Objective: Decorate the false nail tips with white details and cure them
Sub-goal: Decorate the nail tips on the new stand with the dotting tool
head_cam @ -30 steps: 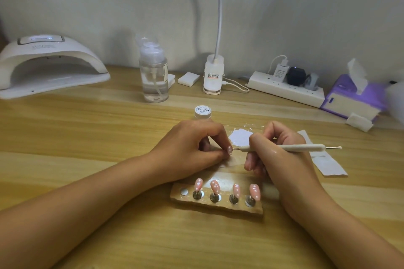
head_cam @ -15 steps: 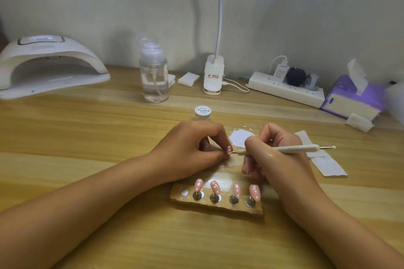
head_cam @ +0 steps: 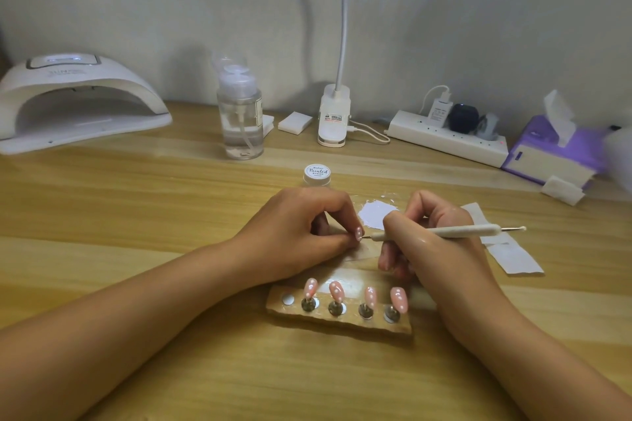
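Head view: where is the nail tip being worked on?

— Between the hands, above the desk (head_cam: 136, 215). The left hand (head_cam: 301, 232) pinches a pink nail tip (head_cam: 358, 233) between its curled thumb and forefinger. White dots show on it.

— And the other hand?

— The right hand (head_cam: 434, 243) grips a white dotting tool (head_cam: 441, 232) like a pen, with the fingers curled round the shaft. The tool lies nearly level. Its fine metal point reaches the right edge of the held tip; whether it touches, I cannot tell. A second small ball end sticks out to the right.

— The rest of the set?

— Four pink nail tips (head_cam: 336, 290) stand on metal pegs in a wooden holder (head_cam: 345, 323), just in front of both hands. At least three carry white dots. A bare silver disc (head_cam: 288, 299) shows at the holder's left end.

— Where is the white?

— A smear of white gel (head_cam: 374, 215) lies just behind the hands, and a small jar (head_cam: 317, 175) with a white "Painted" lid stands behind the left hand.

— The curing lamp?

— The white nail lamp (head_cam: 78, 96) sits at the far left, well apart from the hands, with its opening facing this way. Along the wall stand a clear pump bottle (head_cam: 240, 120), a clip lamp base (head_cam: 334, 120), a power strip (head_cam: 444, 140) and a purple tissue pack (head_cam: 554, 154). White paper strips (head_cam: 513, 256) lie right of the right hand.
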### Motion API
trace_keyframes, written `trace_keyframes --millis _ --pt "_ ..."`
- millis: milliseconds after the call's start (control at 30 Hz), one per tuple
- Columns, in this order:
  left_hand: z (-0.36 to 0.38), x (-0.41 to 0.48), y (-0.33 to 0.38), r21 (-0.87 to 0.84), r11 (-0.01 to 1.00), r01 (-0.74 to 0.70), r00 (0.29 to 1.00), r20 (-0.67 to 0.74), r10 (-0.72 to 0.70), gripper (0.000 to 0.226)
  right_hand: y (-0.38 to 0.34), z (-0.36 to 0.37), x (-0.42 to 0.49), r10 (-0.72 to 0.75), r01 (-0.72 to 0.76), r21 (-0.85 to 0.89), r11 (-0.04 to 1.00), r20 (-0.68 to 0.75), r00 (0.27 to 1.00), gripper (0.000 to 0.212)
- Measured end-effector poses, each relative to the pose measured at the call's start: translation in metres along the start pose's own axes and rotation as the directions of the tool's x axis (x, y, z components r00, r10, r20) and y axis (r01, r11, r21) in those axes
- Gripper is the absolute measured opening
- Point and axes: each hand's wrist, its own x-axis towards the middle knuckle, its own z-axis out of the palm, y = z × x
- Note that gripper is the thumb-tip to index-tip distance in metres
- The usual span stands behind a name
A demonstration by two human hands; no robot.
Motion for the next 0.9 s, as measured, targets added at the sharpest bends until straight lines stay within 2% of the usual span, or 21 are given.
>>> trace_keyframes --millis 267,500,767,900 --pt "0.000 0.000 0.000 -0.001 1.000 -0.001 1.000 0.004 0.001 0.015 0.002 0.000 0.001 -0.006 0.006 -0.005 1.000 0.011 1.000 0.025" --pt "0.001 0.000 -0.001 -0.040 0.999 0.014 1.000 0.006 -0.013 0.015 0.004 -0.003 0.003 -0.056 0.069 0.144 0.987 -0.090 0.994 0.026" --pt "0.001 -0.001 -0.002 -0.033 0.999 0.018 1.000 0.010 -0.018 0.017 0.008 -0.008 0.006 -0.299 0.292 -0.065 0.954 -0.244 0.922 0.021" --pt "0.001 -0.001 -0.001 -0.054 0.998 0.027 0.999 0.022 -0.026 0.019 0.009 -0.016 0.012 -0.283 0.273 -0.073 0.959 -0.247 0.927 0.023"
